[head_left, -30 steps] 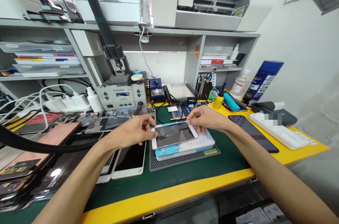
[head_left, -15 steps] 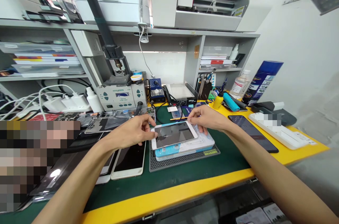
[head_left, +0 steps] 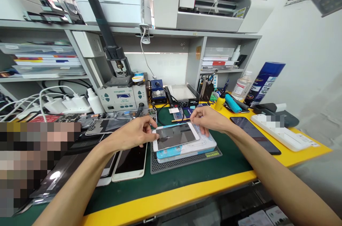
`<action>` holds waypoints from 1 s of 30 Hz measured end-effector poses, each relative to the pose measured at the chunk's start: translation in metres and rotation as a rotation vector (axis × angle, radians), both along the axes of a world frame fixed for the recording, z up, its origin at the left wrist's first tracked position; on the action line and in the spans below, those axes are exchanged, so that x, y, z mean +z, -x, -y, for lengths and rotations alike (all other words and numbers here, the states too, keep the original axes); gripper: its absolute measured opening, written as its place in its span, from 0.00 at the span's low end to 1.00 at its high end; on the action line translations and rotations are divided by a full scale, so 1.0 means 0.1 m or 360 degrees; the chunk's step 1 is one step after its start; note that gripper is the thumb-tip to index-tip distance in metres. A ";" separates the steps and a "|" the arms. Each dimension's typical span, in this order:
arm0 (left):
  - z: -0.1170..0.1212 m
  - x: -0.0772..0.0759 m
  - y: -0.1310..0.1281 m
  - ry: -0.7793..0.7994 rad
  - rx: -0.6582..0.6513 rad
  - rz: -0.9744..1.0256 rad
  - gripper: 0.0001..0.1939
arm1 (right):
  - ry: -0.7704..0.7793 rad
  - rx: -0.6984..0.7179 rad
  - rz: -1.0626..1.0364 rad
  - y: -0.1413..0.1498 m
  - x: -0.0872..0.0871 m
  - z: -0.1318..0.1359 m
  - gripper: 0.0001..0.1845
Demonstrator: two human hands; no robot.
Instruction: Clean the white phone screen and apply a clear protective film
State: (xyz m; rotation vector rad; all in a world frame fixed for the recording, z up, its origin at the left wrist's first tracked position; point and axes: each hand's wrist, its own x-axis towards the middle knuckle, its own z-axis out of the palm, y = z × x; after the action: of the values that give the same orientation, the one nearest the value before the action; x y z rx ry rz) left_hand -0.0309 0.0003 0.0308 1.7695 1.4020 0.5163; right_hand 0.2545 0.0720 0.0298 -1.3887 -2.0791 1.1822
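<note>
A white-framed phone (head_left: pixel 175 136) with a dark screen lies tilted on a blue and white pad (head_left: pixel 197 145), which rests on a grey ribbed mat (head_left: pixel 184 160). My left hand (head_left: pixel 132 133) grips the phone's left end, fingers curled around it. My right hand (head_left: pixel 210 119) pinches the far right corner of the phone, fingertips pressed together at its edge.
Two white phones (head_left: pixel 130 160) lie left of the mat. A dark phone (head_left: pixel 255 133), a white keyboard-like strip (head_left: pixel 284 135) and a blue spray can (head_left: pixel 264 81) are on the right. A soldering station (head_left: pixel 121 96), heater plate (head_left: pixel 183 94) and shelves stand behind. Stacked screens crowd the left.
</note>
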 end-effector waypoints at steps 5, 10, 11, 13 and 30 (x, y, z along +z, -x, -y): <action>0.03 0.03 -0.01 0.0011 -0.0009 -0.0035 0.21 | 0.0009 0.0008 -0.0023 -0.01 -0.02 -0.02 0.06; 0.03 0.05 0.02 -0.0007 0.0005 -0.0061 0.21 | 0.0003 0.0045 -0.0041 -0.03 -0.06 -0.05 0.06; 0.03 0.05 0.04 -0.0018 0.0018 -0.0072 0.21 | 0.0000 0.0058 -0.0044 -0.04 -0.06 -0.06 0.06; 0.02 0.05 0.06 -0.0034 0.0048 -0.0086 0.21 | -0.0024 0.0077 -0.0045 -0.05 -0.07 -0.06 0.06; 0.03 0.07 0.07 -0.0008 0.0056 -0.0072 0.18 | -0.0178 0.0085 -0.0045 0.00 -0.04 -0.03 0.14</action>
State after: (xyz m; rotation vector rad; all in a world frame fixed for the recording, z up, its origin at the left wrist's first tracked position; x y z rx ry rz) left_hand -0.0379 -0.0023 0.0376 1.7735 1.4665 0.5019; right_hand 0.2544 0.0746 0.0263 -1.2661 -2.1401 1.0819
